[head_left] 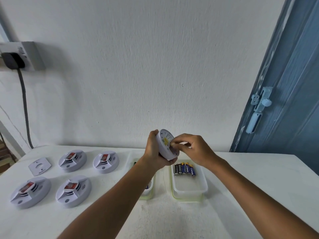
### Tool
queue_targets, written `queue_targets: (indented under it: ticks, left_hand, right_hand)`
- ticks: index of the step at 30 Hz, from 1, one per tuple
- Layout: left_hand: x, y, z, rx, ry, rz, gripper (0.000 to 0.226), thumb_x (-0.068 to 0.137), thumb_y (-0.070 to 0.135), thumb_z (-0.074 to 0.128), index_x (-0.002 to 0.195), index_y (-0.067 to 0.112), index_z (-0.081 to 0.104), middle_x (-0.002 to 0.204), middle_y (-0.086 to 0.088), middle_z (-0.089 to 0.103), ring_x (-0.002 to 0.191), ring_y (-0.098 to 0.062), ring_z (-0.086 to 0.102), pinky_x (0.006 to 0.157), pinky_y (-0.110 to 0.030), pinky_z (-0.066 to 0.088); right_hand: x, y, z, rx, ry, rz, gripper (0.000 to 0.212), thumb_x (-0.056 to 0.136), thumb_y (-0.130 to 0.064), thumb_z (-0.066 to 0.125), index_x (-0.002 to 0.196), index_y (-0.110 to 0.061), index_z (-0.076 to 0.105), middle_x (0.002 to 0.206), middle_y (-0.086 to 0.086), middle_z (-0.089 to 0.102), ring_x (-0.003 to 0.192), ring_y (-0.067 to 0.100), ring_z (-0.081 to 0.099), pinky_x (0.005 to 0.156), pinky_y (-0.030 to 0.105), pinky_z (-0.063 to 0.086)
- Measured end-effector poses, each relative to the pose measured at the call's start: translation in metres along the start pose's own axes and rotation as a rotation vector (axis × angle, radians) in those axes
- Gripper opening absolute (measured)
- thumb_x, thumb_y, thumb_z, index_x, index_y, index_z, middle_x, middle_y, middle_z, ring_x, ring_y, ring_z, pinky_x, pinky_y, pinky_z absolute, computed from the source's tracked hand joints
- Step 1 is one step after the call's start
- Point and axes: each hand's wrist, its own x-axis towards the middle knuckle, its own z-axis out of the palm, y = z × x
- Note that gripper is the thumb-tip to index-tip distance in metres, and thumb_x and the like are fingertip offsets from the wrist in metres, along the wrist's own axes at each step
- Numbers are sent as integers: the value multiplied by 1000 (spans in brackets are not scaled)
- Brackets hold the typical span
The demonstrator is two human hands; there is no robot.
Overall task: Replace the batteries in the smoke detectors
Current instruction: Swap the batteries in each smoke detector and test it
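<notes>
My left hand [154, 150] grips a round white smoke detector [166, 145], held on edge above the table with its back turned to me. A yellow label shows on that back. My right hand [191, 149] pinches something small at the detector's back; what it pinches is hidden by the fingertips. Below the hands, several dark and blue batteries [184, 169] lie at the far end of a clear plastic tray [191, 188]. A second clear tray [146, 192] sits to its left, mostly hidden by my left forearm.
Several white smoke detectors lie on the table at the left, among them one [72, 160] at the back and one [30, 191] at the front. A flat white mounting plate [39, 165] lies beside them. A blue door [284, 100] stands at the right, a wall socket with plug [15, 57] at the left.
</notes>
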Motion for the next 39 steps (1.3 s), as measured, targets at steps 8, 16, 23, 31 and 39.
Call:
queue_targets:
  ticks: [8, 16, 23, 31, 39]
  left_hand:
    - [4, 10, -20, 39, 43, 58, 47, 90, 53, 42, 107, 13, 59, 103, -16, 56, 91, -31, 52, 75, -43, 45]
    - [3, 11, -38, 38, 53, 54, 47, 90, 54, 41, 104, 13, 60, 103, -14, 56, 92, -30, 53, 79, -42, 44]
    - [-2, 14, -50, 15, 58, 62, 47, 90, 55, 43, 101, 13, 61, 103, -15, 57, 92, -30, 53, 77, -42, 45]
    - [-12, 43, -82, -7, 48, 202, 49, 91, 54, 38, 103, 12, 62, 98, -16, 58, 88, -30, 54, 75, -40, 45]
    - [-22, 70, -132, -30, 77, 170, 49, 89, 55, 43, 107, 15, 64, 106, -15, 60, 94, -32, 56, 78, -43, 47]
  right_hand:
    - [-4, 20, 14, -131, 43, 446, 8, 89, -17, 65, 89, -10, 65, 62, 2, 62, 48, 10, 56, 53, 22, 45]
    - [-15, 40, 58, -309, -229, 719, 20, 92, -12, 49, 95, 5, 60, 83, 23, 72, 65, 34, 71, 66, 42, 61]
    - [-12, 38, 58, -384, -271, 769, 6, 88, -5, 49, 87, -4, 55, 89, 18, 72, 65, 29, 70, 66, 36, 60]
    - [2, -21, 81, -447, -30, 311, 23, 88, -6, 51, 97, -11, 71, 97, 8, 71, 87, 26, 66, 73, 30, 52]
    - [24, -37, 156, -895, -565, 99, 38, 89, -3, 52, 122, -17, 63, 123, 10, 54, 115, 30, 46, 86, 36, 42]
